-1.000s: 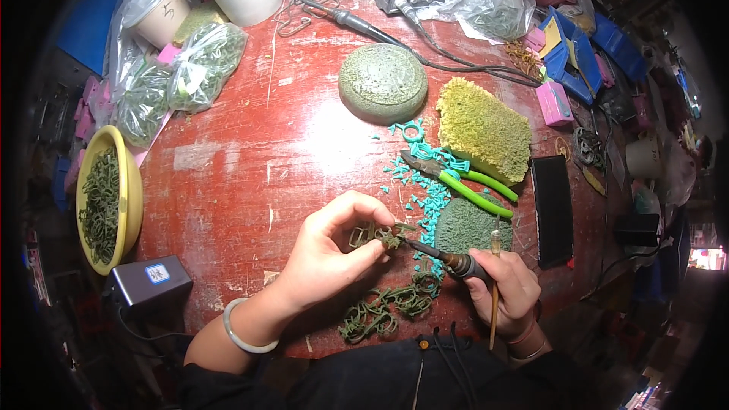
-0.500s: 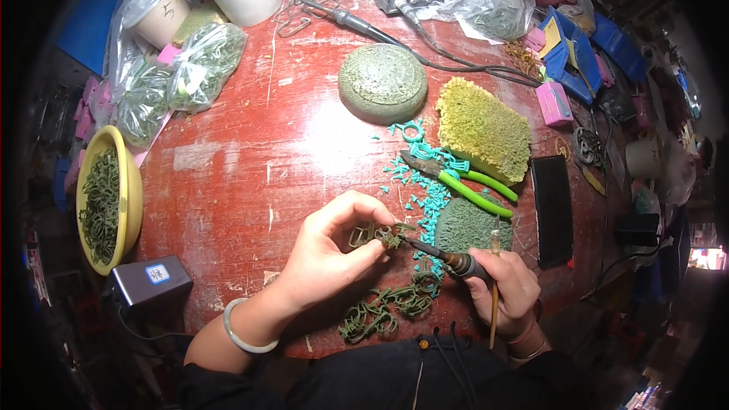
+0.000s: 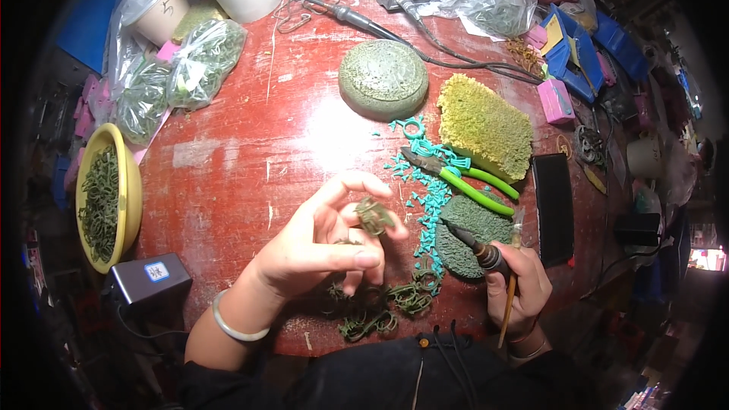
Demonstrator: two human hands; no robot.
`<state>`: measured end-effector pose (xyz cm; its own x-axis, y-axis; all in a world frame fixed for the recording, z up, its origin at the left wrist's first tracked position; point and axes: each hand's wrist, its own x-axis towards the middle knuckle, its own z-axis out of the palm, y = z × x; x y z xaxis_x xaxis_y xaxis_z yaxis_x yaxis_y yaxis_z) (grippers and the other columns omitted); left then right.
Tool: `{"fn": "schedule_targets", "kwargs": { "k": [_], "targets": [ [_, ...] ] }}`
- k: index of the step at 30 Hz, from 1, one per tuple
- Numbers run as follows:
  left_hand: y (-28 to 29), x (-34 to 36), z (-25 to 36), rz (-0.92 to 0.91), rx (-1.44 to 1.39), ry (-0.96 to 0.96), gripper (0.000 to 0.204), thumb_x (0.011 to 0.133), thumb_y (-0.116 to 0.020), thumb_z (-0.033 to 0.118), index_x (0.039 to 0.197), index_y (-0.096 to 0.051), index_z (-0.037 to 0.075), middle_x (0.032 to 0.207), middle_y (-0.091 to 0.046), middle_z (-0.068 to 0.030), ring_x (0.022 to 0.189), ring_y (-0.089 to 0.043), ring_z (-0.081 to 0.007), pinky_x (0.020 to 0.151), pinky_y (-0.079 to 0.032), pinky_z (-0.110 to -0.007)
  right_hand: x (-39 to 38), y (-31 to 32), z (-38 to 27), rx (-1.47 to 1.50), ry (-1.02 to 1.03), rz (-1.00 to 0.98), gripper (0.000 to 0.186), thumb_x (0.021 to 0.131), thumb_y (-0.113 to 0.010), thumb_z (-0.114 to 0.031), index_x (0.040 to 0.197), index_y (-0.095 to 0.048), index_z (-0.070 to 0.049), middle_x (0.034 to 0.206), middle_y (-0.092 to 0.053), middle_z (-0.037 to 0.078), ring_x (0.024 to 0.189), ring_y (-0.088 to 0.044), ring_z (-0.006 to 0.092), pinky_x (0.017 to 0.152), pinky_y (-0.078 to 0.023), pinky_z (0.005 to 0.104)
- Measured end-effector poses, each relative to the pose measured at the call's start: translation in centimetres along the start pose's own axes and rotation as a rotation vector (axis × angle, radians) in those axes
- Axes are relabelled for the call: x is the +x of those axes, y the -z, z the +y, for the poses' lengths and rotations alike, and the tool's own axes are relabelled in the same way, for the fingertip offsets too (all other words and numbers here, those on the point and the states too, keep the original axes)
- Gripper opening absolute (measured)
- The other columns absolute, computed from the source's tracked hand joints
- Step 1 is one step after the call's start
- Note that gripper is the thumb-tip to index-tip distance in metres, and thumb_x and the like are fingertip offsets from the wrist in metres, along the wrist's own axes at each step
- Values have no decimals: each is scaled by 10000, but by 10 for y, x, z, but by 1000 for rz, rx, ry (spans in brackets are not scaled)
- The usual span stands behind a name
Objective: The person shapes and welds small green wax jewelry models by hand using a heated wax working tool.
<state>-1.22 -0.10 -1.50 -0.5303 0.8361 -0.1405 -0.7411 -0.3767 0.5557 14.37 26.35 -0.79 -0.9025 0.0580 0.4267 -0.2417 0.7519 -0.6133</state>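
1. At the left, a round yellow plastic bowl (image 3: 134, 205) heaped with dark green curly scraps (image 3: 100, 209) was set on the worn red surface (image 3: 228, 137).
2. The left hand (image 3: 310, 244) was held above the surface, loosely curled, fingers spread and thumb set apart.
3. A small, dark green, looped piece (image 3: 373, 217) was seen against its fingers; whether it was gripped or being let go could not be told.
4. Below, a tangled heap of similar dark green loops (image 3: 370, 324) was partly covered by that hand.
5. Farther right, tiny turquoise bits (image 3: 430, 220) were strewn beside a rough, dark green, rounded pad (image 3: 480, 225).
6. A black-handled, thin-tipped iron (image 3: 487, 254) was pointed across the pad, well apart from the looped piece. By judgement, a pause between touches of the tip was in hand; a firm pinch, with fingertips kept clear of the tip, was called for next.
7. The iron was clasped by the right hand (image 3: 522, 285), in which a slim wooden-handled brush (image 3: 512, 282) was also held.
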Motion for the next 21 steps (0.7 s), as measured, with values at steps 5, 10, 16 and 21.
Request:
{"fn": "schedule_targets", "kwargs": {
  "k": [5,10,16,21],
  "targets": [
    [-14,-7,21,50,898,-7,252,808,-888,104,896,-659,48,859,-664,7,772,-616,-78,685,-484,-241,5,0,0,-230,-105,134,293,932,-711,-33,1204,-654,63,1008,-664,190,867,-678,298,764,-545,349],
    [-16,-16,27,-125,1535,46,303,842,-798,295,898,-650,37,831,-654,-134,793,-665,-354,700,-530,-430,14,0,14,-378,-224,235,294,971,-613,44,1265,-616,47,1058,-647,201,934,-674,344,813,-536,388],
    [-11,-13,22,-83,1426,14,181,828,-796,166,883,-678,41,800,-635,-123,758,-669,-287,682,-531,-379,16,0,11,-331,-204,198,273,978,-619,29,1250,-623,57,1072,-659,199,948,-680,331,825,-536,382],
    [-8,-8,13,286,516,63,149,933,-734,45,1042,-632,40,911,-694,-33,849,-699,-94,639,-556,-223,12,-1,12,-328,-211,209,272,977,-619,30,1247,-622,63,1066,-658,201,946,-680,329,822,-537,380]
  ]
}}
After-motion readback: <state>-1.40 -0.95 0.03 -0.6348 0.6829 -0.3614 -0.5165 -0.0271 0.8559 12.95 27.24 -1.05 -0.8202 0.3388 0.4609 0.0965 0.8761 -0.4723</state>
